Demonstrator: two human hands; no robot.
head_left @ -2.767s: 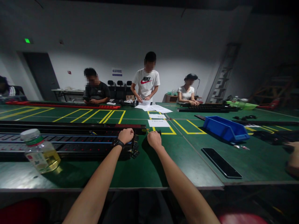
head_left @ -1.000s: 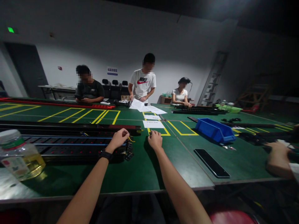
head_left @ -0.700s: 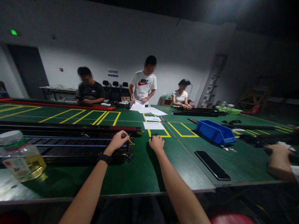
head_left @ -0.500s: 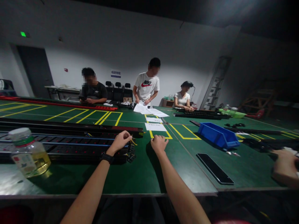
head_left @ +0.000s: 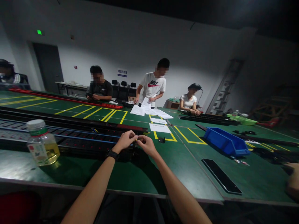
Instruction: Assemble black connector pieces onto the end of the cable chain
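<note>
My left hand (head_left: 126, 140), with a dark watch on its wrist, is closed in a pinch at the end of a long black rail assembly (head_left: 77, 143). Between its fingertips a bit of thin yellow wire (head_left: 136, 140) shows. My right hand (head_left: 147, 145) meets it there, thumb and fingers pinched at the same wire. The fingers hide most of the wire. Below the hands, dark connectors at the rail's end are hard to make out. A small black part (head_left: 161, 140) lies on the green table just right of my right hand.
A bottle of yellow liquid (head_left: 43, 146) stands in front of the rail at left. To the right are a blue bin (head_left: 225, 143) and a phone (head_left: 221, 176). Paper sheets (head_left: 160, 127) lie ahead. Several people are around the table; another person's hand (head_left: 293, 179) is at far right.
My right hand has left the table by the small black part and moved left to my left hand, pinching at the wire. The view has turned slightly left.
</note>
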